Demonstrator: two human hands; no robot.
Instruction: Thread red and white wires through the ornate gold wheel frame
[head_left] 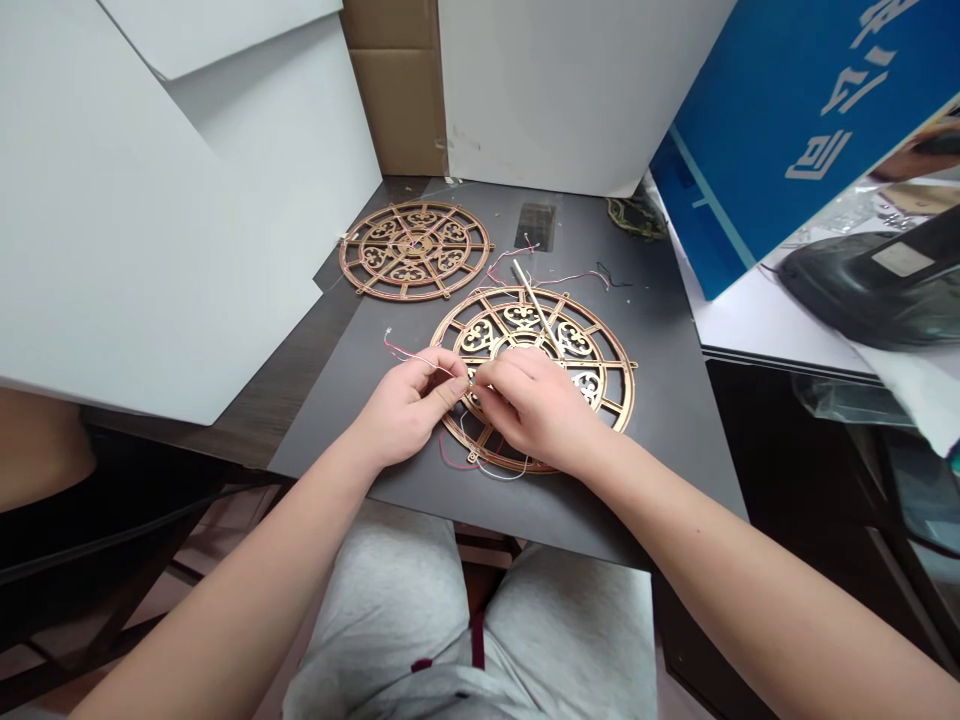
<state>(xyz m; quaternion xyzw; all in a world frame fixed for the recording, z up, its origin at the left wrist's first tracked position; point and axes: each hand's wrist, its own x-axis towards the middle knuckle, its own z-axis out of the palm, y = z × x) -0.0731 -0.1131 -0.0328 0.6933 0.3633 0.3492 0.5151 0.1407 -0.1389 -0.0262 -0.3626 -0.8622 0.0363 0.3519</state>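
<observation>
An openwork round wooden wheel panel (628, 385) with scroll patterns lies on the black board under my hands. My left hand (409, 410) is closed in a pinch at the panel's left side, with a thin red-and-white wire (409, 353) running out across its fingers. Touching its fingertips, my right hand (536, 405) is closed too, over the panel's middle; what its fingers hold is hidden. Below them a loop of the same kind of wire (501, 477) hangs over the near rim. A thin pale stick (534, 300) rests slanted across the panel.
A second round wooden panel (483, 262) lies farther back on the black board (675, 430). More wires (574, 277) trail behind the near panel. White boards (262, 200) stand left and behind, a blue sign (735, 160) at the right. Beyond it are a black device (862, 270) and another person's hand (919, 150).
</observation>
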